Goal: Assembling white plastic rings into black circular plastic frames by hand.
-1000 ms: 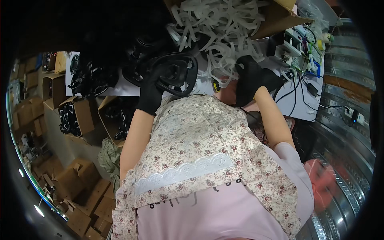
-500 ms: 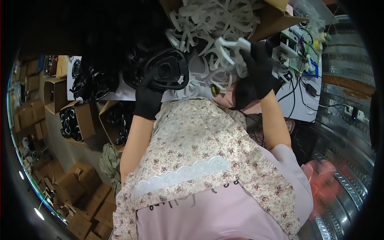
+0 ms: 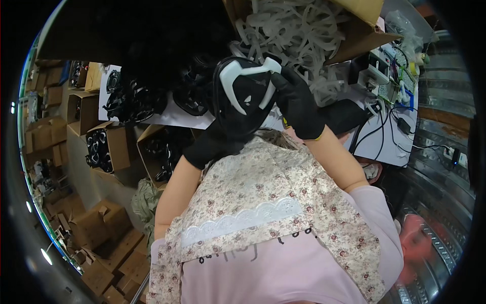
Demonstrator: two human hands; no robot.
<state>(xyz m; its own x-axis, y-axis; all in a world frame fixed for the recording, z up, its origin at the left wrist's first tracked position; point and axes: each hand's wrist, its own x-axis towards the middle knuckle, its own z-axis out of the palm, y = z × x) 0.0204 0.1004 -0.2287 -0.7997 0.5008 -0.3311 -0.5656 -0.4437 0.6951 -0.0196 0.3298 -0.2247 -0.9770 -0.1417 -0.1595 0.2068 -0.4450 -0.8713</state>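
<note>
Both my hands wear black gloves and meet above the table's near edge. My left hand (image 3: 215,144) grips a rounded black plastic shell (image 3: 253,83) from below, tilted up in front of me. A white U-shaped plastic bracket (image 3: 227,83) lies against the shell's face, its two prongs pointing toward me. The fingers of my right hand (image 3: 298,104) are closed on the bracket's right corner. My left fingertips are lost against the dark shell. Behind my hands is a heap of translucent white curved pieces (image 3: 288,35).
A cardboard box (image 3: 362,38) surrounds the white heap. Black parts (image 3: 134,101) are piled at the table's left. Electronics (image 3: 374,71) and cables stand at the right. Open cartons (image 3: 114,152) with black parts stand left of the table. A blurred red object (image 3: 417,243) is at lower right.
My right hand has brought the white bracket left and down onto the black shell. My left hand has moved right with the shell, turning its face toward me.
</note>
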